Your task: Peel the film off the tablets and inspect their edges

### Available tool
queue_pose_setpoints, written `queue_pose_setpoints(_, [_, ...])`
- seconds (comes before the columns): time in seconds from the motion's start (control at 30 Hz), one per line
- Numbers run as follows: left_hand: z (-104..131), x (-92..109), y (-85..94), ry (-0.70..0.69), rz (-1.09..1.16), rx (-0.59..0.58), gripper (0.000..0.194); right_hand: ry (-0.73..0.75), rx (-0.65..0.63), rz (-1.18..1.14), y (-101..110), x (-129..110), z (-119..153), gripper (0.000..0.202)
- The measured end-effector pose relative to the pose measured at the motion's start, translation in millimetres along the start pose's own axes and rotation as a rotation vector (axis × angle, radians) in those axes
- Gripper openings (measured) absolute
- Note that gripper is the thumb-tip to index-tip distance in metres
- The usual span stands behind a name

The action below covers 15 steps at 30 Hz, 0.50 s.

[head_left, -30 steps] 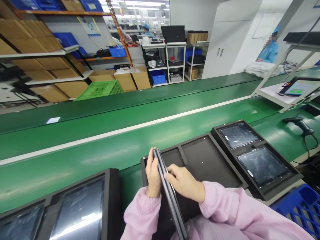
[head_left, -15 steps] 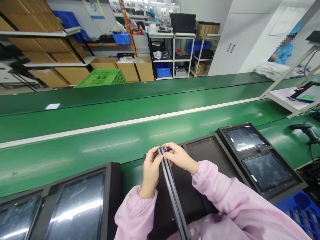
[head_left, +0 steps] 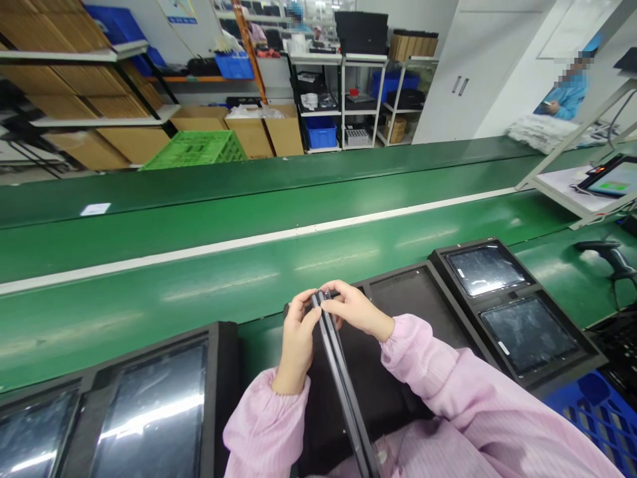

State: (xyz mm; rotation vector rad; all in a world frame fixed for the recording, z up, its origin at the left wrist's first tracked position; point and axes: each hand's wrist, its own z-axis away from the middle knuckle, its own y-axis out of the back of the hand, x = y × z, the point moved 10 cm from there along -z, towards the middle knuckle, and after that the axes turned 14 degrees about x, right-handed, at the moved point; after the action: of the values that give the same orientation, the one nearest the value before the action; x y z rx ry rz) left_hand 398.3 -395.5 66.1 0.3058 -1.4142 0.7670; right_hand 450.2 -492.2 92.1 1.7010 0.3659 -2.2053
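We hold tablet (head_left: 343,385) edge-up: left hand (head_left: 297,342), right hand (head_left: 355,310), fingers pinching top corner. Risk: narrow pinch slips, tablet drops onto foam tray (head_left: 423,299).

A long green counter (head_left: 199,292) runs across the view, a white stripe (head_left: 249,242) along its length. Nearest the viewer on it lies a black tray (head_left: 423,299) with bare compartments. Just right of that tray sits a tray with two screens (head_left: 517,312); to its left, another screen-filled tray (head_left: 149,398). Far beyond, left, lies a white label (head_left: 94,209). Right of the trays rests a black scanner (head_left: 604,252).
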Motion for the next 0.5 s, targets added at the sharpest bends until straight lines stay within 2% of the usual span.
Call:
queue_pose_setpoints(0.17, [-0.6,4.1,-0.5,-0.036,-0.033,-0.008,0.036,-0.003,0.021,0.016,3.8,-1.4,1.0,0.021])
queue_pose_setpoints(0.37, [9.1,12.7,-7.8,-0.086,0.015,-0.167,0.051,0.009,-0.156,-0.036,-1.6,0.4,9.0,0.045])
queue_pose_setpoints(0.5, [10.0,14.0,-8.8,-0.115,-0.019,-0.192,0.051,0.036,-0.167,0.001,0.6,-1.6,11.3,0.045])
